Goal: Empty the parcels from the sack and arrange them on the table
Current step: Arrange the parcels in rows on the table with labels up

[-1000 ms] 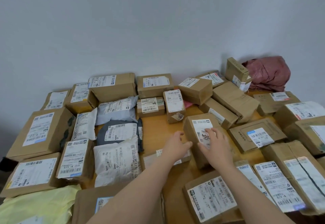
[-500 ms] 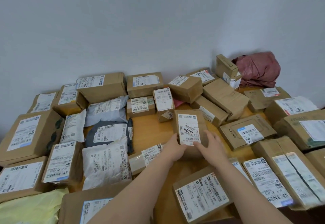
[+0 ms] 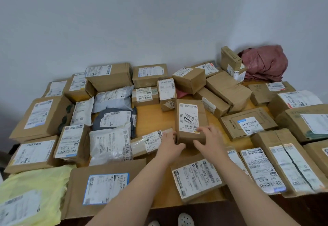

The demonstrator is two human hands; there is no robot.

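A brown box [image 3: 190,119] with a white label marked 2004 lies flat in the middle of the wooden table [image 3: 150,117]. My left hand [image 3: 170,144] holds its near left corner, fingers against its side. My right hand [image 3: 211,140] grips its near right end, with fingers on the label's edge and the thumb at the front. A long flat parcel [image 3: 150,141] lies just left of my left hand and touches it. The crumpled dark pink sack [image 3: 264,64] sits at the back right corner against the wall.
Several labelled cardboard boxes and grey and white mailer bags [image 3: 110,142] ring the table's edges. A yellow mailer [image 3: 32,195] lies front left. Bare wood shows around the held box. Two shoe tips [image 3: 184,220] show below the near edge.
The box marked 2004 has turned from lying slanted to square with the table and moved a little farther from me. Both hands slid to its near end.
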